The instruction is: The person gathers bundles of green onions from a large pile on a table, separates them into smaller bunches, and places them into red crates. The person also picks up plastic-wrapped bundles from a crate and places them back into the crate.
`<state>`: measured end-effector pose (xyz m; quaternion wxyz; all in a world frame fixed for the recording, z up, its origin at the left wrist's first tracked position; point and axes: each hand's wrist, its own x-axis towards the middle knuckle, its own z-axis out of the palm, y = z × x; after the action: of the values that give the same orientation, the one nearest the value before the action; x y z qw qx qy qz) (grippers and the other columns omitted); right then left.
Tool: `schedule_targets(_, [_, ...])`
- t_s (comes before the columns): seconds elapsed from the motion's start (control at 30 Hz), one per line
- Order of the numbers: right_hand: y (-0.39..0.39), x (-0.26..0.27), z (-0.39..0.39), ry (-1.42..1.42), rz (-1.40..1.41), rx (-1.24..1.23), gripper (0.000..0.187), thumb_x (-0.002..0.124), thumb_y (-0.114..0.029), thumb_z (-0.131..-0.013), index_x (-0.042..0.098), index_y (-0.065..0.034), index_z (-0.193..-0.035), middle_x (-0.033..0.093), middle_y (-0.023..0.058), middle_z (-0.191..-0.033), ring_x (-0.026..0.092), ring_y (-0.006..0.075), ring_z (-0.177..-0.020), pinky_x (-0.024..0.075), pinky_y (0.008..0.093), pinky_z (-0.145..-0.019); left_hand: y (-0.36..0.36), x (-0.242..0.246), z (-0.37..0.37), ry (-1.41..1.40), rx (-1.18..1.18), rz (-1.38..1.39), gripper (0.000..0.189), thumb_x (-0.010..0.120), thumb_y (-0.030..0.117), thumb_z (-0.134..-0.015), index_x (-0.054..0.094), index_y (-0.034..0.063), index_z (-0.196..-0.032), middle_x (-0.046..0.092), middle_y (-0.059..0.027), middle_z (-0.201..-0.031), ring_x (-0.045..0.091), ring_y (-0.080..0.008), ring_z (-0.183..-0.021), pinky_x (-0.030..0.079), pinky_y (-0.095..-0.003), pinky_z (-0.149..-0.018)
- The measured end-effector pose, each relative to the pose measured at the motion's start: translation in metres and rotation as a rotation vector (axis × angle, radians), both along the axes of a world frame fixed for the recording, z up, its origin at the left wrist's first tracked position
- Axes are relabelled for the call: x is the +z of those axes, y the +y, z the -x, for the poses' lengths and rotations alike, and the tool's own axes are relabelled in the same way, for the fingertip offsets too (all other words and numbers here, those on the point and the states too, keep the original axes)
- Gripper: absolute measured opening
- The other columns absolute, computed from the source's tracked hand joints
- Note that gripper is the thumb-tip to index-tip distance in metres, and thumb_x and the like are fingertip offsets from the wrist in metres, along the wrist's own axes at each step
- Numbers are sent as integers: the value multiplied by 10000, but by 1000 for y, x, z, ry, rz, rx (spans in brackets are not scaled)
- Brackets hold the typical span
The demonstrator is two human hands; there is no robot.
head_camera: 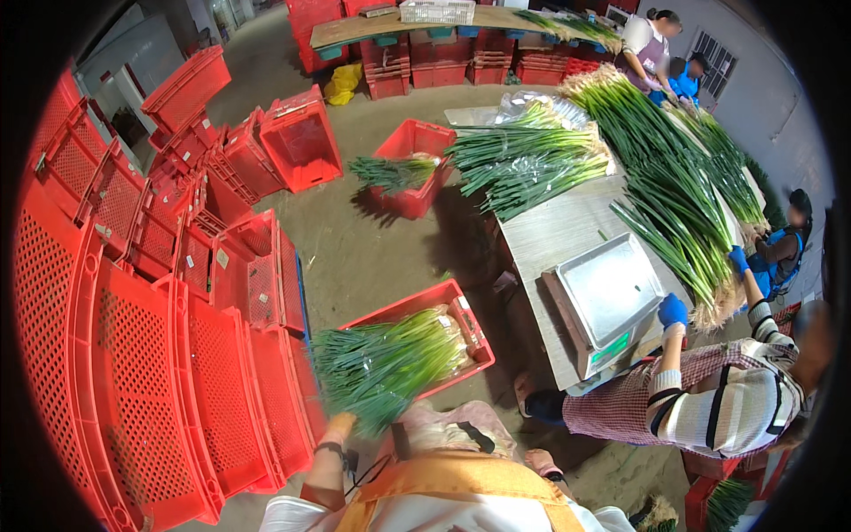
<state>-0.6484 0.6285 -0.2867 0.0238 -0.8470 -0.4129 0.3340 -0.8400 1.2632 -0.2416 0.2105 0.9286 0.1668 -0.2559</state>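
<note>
Before me a red plastic crate stands on the floor with bunches of green onions in it, their leaves hanging over its left side. My left hand is beside the leaf tips, at the near left; whether it touches them cannot be told. Down by my right side is my right hand, near my apron and away from the crate; its fingers are partly hidden. A wrist strap shows on each arm. Farther off, a second red crate holds another onion bunch.
Stacked red crates line the left. At right, a table bears a metal-topped scale and many green onions. A co-worker in a striped sleeve and blue gloves stands close at right; others work beyond. A yellow bag lies near the back table.
</note>
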Motion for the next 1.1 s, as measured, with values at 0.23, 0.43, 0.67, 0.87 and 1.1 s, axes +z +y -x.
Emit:
schedule_targets(0.23, [82,41,-70,181,99,-332,332,438,-312,-911,675,-107,-1021,645,167,-1101,599,344,-1035,474,420,-900,1,55,-39,-200,803,504,264,505,256,-895,668,49,-910,677,-94,-849,620,-254,-708,488,-389,-612])
schedule_targets(0.43, [176,77,-146,540,-262,-1136,569,630,-256,-847,482,-54,-1359,643,156,-1152,608,281,-1069,446,328,-951,-9,41,18,-54,404,223,206,523,235,-922,649,78,-962,652,-66,-912,619,-201,-798,499,-337,-641])
schedule_targets(0.67, [114,36,-138,1152,-554,-1952,465,566,-292,-909,448,-86,-1308,549,124,-1261,603,282,-1034,485,428,-842,-40,13,140,-193,1410,744,270,600,270,-886,625,58,-1052,660,-57,-985,635,-187,-905,515,-339,-715])
schedule_targets(0.87, [63,10,-143,976,-727,-2116,110,592,-187,-829,610,-88,-876,637,85,-852,619,274,-748,486,420,-628,-72,7,91,-18,1181,620,291,613,259,-891,620,45,-1089,652,-62,-1016,625,-178,-931,510,-328,-763])
schedule_targets(1.1, [100,77,-187,1370,-828,-2276,181,512,-121,-700,352,-138,-617,397,46,-596,395,222,-539,340,341,-489,-102,32,-26,-176,1262,697,289,593,238,-915,613,34,-1119,634,-78,-1055,601,-178,-962,500,-324,-821])
